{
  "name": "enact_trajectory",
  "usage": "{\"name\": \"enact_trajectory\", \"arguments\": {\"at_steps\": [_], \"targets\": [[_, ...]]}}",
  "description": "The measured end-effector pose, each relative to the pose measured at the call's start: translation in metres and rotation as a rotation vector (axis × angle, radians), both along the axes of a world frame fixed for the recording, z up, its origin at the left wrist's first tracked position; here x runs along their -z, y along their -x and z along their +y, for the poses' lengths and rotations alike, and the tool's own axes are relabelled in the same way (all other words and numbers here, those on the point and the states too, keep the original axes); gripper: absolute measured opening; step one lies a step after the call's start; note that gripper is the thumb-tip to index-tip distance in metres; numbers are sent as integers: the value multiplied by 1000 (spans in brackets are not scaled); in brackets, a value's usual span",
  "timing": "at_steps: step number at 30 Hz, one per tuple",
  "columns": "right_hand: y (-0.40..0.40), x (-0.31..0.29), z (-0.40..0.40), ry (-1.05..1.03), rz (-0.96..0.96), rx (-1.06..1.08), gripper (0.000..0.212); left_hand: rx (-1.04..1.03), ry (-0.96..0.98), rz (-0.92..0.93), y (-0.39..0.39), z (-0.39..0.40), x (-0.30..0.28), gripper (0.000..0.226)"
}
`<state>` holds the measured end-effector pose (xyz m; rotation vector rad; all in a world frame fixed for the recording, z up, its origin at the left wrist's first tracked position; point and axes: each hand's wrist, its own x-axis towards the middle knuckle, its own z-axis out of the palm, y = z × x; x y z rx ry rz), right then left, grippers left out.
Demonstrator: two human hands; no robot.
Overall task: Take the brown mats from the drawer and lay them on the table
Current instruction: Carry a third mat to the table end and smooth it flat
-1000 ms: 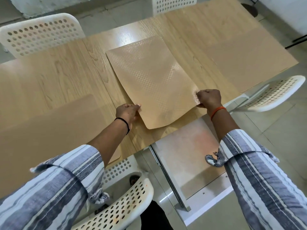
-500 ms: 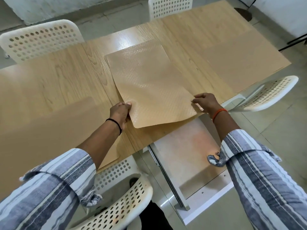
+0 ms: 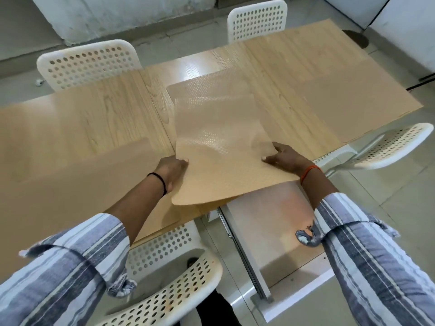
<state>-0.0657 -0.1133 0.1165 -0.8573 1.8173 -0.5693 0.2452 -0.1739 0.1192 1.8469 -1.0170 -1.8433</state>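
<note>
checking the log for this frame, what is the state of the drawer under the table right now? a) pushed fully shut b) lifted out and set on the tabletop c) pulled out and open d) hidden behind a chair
c: the drawer stands pulled out from under the table edge, its pale bottom in plain view below the brown mat that the left hand and right hand hold.
</note>
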Motion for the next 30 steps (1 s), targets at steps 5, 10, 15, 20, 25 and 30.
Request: {"name": "enact_trajectory", "arguments": {"at_steps": [5, 10, 15, 20, 25, 30], "targets": [[-23, -17, 7, 196, 37, 27, 39, -29, 186, 35, -5, 11, -20, 60], [-63, -39, 13, 103, -50, 88, 11, 66, 300, 12, -50, 25, -46, 66], [-130, -55, 19, 224, -38, 1, 15, -3, 363, 31, -134, 46, -65, 59], [-225, -76, 29, 431, -1, -77, 28, -150, 433, 78, -231, 80, -84, 56], [-353, -93, 77, 576, -15, -97, 25, -220, 481, 79, -359, 130, -91, 52], [-464, -96, 111, 656, -89, -118, 27, -240, 527, 37, -468, 167, -98, 49]]}}
